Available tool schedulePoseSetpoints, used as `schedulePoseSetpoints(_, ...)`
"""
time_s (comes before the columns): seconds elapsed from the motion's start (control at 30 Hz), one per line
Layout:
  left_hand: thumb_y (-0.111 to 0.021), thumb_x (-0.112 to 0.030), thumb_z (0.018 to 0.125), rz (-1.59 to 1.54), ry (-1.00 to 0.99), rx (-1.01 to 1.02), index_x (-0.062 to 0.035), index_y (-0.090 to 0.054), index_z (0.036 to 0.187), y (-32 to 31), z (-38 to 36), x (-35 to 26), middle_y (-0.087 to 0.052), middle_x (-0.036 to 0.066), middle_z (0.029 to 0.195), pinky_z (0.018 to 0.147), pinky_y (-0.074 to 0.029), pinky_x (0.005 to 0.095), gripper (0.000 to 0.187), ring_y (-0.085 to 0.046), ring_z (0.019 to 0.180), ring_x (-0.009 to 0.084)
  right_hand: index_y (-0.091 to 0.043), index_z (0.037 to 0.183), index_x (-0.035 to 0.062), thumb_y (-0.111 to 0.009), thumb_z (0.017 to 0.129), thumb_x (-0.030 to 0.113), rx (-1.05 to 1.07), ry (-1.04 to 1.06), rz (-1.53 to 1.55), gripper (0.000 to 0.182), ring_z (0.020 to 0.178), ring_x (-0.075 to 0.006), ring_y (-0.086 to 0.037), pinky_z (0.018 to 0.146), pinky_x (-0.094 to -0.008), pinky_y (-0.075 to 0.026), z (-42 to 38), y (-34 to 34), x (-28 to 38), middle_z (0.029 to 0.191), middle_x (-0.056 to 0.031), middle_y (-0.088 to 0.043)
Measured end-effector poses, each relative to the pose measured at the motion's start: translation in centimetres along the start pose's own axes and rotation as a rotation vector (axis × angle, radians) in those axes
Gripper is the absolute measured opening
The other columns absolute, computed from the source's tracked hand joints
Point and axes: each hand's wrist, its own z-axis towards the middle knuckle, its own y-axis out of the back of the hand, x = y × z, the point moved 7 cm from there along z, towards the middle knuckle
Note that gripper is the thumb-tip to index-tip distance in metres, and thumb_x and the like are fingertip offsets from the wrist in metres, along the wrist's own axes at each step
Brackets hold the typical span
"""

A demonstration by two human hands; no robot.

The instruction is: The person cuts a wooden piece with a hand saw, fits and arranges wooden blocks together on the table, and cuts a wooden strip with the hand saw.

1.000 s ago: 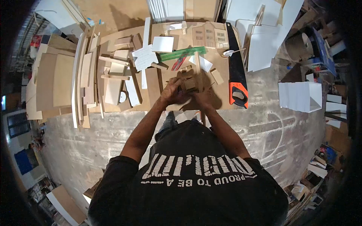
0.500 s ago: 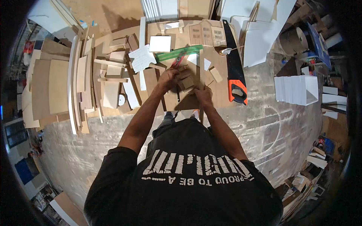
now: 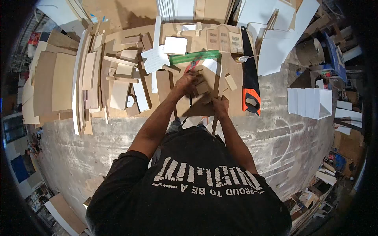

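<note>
My left hand (image 3: 186,84) is closed over the middle of the workbench, its fingertips beside small brown wood blocks (image 3: 202,87); I cannot tell what it grips. Just beyond those fingers lies a red utility knife (image 3: 193,64), its far end over a green straight strip (image 3: 195,57). My right hand (image 3: 220,107) is wrapped round a long thin wooden strip (image 3: 217,82), which reaches past the bench's front edge toward my body. A white paper piece (image 3: 211,64) shows beside the strip. Right of it rests a small pale wood block (image 3: 230,82).
A handsaw (image 3: 250,74) with an orange handle lies along the right side of the bench (image 3: 236,100). A handwritten note (image 3: 156,59) and a white square block (image 3: 175,45) sit at the back. Stacked boards (image 3: 63,84) crowd the left. White folded panels (image 3: 309,103) stand on the floor.
The view has shifted, so the bench appears farther right. The wooden strip's far end has swung right, showing more of the white paper. My right hand has come slightly closer to me.
</note>
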Motion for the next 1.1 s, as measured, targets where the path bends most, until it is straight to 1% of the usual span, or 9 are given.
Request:
schedulePoseSetpoints(0.07, -0.065, -0.012, 0.084, -0.049, -0.036, -0.003, -0.0035, -0.068, 0.118, 0.9, 0.2, -1.0, -0.066, 0.016, 0.122, 0.099, -0.049, 0.0393, 0.035, -0.06, 0.116, 0.0333, -0.068, 0.095, -0.0013, -0.078, 0.074, 0.03, -0.082, 0.043, 0.021, 0.039, 0.071, -0.0226, -0.068, 0.066, -0.0405, -0.056, -0.3, 0.2, 0.3, 0.078, -0.0126, -0.07)
schedulePoseSetpoints(0.2, -0.069, -0.013, 0.083, -0.137, 0.044, -0.063, -0.0023, -0.07, 0.112, -3.1, -0.2, 3.3, -0.068, 0.016, 0.115, 0.096, -0.05, 0.04, 0.031, -0.062, 0.11, 0.0335, -0.069, 0.098, -0.0018, -0.078, 0.075, 0.034, -0.147, 0.158, -0.076, 0.043, 0.075, -0.0269, -0.07, 0.071, -0.0414, -0.056, -2.3, 1.0, 4.2, 0.082, -0.0171, -0.072)
schedulePoseSetpoints(0.47, -0.067, -0.024, 0.085, -0.027, 0.323, -0.097, -0.0096, -0.07, 0.103, 1.1, -1.1, -0.2, -0.068, 0.014, 0.104, 0.09, -0.052, 0.0409, 0.023, -0.063, 0.105, 0.0314, -0.07, 0.105, -0.0026, -0.075, 0.075, 0.039, -0.111, 0.242, -0.233, 0.051, 0.091, -0.0389, -0.071, 0.082, -0.0445, -0.055, -2.9, 1.1, 6.4, 0.095, -0.0232, -0.072)
schedulePoseSetpoints(0.57, -0.065, -0.027, 0.087, -0.017, 0.349, -0.113, -0.0099, -0.07, 0.104, 0.3, -0.8, 0.0, -0.068, 0.015, 0.103, 0.088, -0.053, 0.0415, 0.025, -0.064, 0.103, 0.0326, -0.065, 0.122, 0.0049, -0.074, 0.072, 0.043, -0.031, 0.233, -0.176, 0.063, 0.094, -0.0375, -0.07, 0.083, -0.046, -0.055, -3.5, 1.5, 6.8, 0.096, -0.0211, -0.073)
schedulePoseSetpoints(0.67, -0.063, -0.035, 0.091, 0.014, 0.344, -0.243, -0.0011, -0.07, 0.091, 2.7, -0.6, -2.2, -0.067, 0.023, 0.092, 0.08, -0.052, 0.0483, 0.035, -0.065, 0.089, 0.0418, -0.065, 0.12, 0.0009, -0.075, 0.075, 0.039, -0.001, 0.054, -0.259, 0.06, 0.088, -0.035, -0.071, 0.08, -0.0444, -0.055, -0.8, 0.7, 3.3, 0.089, -0.0179, -0.073)
schedulePoseSetpoints(0.77, -0.064, -0.029, 0.088, -0.034, 0.592, -0.242, -0.0014, -0.068, 0.095, 4.4, -2.5, 0.0, -0.068, 0.023, 0.091, 0.079, -0.052, 0.0507, 0.028, -0.065, 0.087, 0.0419, -0.07, 0.099, -0.0014, -0.073, 0.08, 0.026, 0.008, -0.024, 0.08, 0.033, 0.066, -0.018, -0.068, 0.06, -0.0356, -0.055, -1.1, 1.8, 2.2, 0.08, -0.0107, -0.07)
schedulePoseSetpoints(0.9, -0.063, -0.024, 0.087, 0.277, 0.532, -0.233, -0.0059, -0.063, 0.106, 8.9, -7.3, -1.3, -0.066, 0.017, 0.093, 0.073, -0.055, 0.0475, 0.026, -0.065, 0.089, 0.0357, -0.067, 0.09, -0.0005, -0.069, 0.083, 0.02, 0.157, 0.167, 0.33, 0.021, 0.061, -0.0117, -0.061, 0.049, -0.0298, -0.048, -1.6, 2.9, 2.9, 0.074, -0.0048, -0.064)
schedulePoseSetpoints(0.97, -0.064, -0.022, 0.086, 0.347, 0.546, -0.251, -0.0058, -0.061, 0.106, 8.9, -8.7, -1.6, -0.065, 0.016, 0.09, 0.071, -0.056, 0.0459, 0.026, -0.065, 0.087, 0.0342, -0.065, 0.087, 0.0008, -0.07, 0.083, 0.02, 0.165, -0.028, 0.542, 0.02, 0.06, -0.0104, -0.058, 0.047, -0.0284, -0.045, -3.1, 3.0, 7.2, 0.073, -0.0031, -0.062)
schedulePoseSetpoints(1.1, -0.067, -0.03, 0.086, 0.387, 0.462, -0.272, -0.0078, -0.058, 0.113, 6.0, -11.3, -0.8, -0.065, 0.015, 0.087, 0.066, -0.056, 0.045, 0.036, -0.066, 0.084, 0.0338, -0.065, 0.094, 0.002, -0.068, 0.084, 0.018, 0.245, 0.158, 0.399, 0.019, 0.058, -0.0097, -0.055, 0.049, -0.0279, -0.044, -3.1, -0.6, 14.2, 0.074, -0.0025, -0.06)
